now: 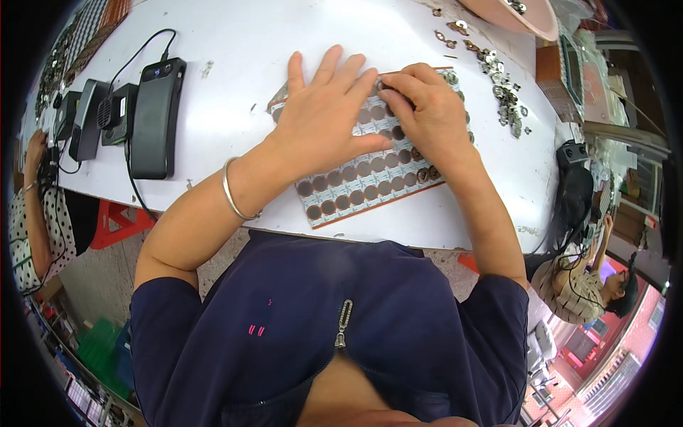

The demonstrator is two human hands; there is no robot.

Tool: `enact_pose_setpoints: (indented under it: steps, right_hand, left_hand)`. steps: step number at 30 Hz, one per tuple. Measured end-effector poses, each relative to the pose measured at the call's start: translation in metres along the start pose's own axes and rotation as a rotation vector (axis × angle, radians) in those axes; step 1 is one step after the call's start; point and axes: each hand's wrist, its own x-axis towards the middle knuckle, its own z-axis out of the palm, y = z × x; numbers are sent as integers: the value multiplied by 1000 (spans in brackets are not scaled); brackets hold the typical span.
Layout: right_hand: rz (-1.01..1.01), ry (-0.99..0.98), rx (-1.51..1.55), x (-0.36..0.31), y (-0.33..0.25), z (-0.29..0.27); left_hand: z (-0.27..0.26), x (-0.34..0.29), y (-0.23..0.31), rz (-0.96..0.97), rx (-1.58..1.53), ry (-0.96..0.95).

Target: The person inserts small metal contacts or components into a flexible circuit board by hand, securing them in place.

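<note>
A flat panel (377,206) with brown edges lies slightly turned on the white table. Rows of round, dark-grey spots cover it, and along its right part several spots carry small metal pieces (424,175). My left hand (316,117) rests over the panel's upper left, fingers spread and thumb stretched out; it hides the spots beneath. At the panel's upper edge, my right hand (435,110) pinches a small round metal part (383,84) between thumb and forefinger. That part is mostly covered by the fingertips.
Loose metal parts (506,103) lie scattered at the right, below a pink bowl (526,25). On the left stand a black power bank (158,117) and cabled devices (117,114). Other people sit beyond: an arm (35,153) at left, a person (573,288) at right.
</note>
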Motion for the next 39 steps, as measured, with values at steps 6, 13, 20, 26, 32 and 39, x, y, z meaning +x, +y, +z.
enact_pose_setpoints:
  steps: [6, 13, 20, 26, 32, 39]
  right_hand:
    - [93, -26, 147, 8, 18, -14]
    - [41, -53, -148, 52, 107, -36]
    - [111, -194, -74, 77, 130, -30]
    - [95, -210, -49, 79, 128, -34]
    - [-88, -230, -63, 94, 122, -38]
    - [-251, -182, -192, 72, 172, -34]
  left_hand:
    - [-2, -1, -1, -25, -14, -32]
    - [-3, 0, 1, -18, -12, -48]
    - [-6, 0, 2, -2, -19, -22]
    - [0, 0, 0, -3, -34, -12]
    - [-7, 0, -5, -45, -29, -40]
    - [13, 3, 9, -16, -79, -12]
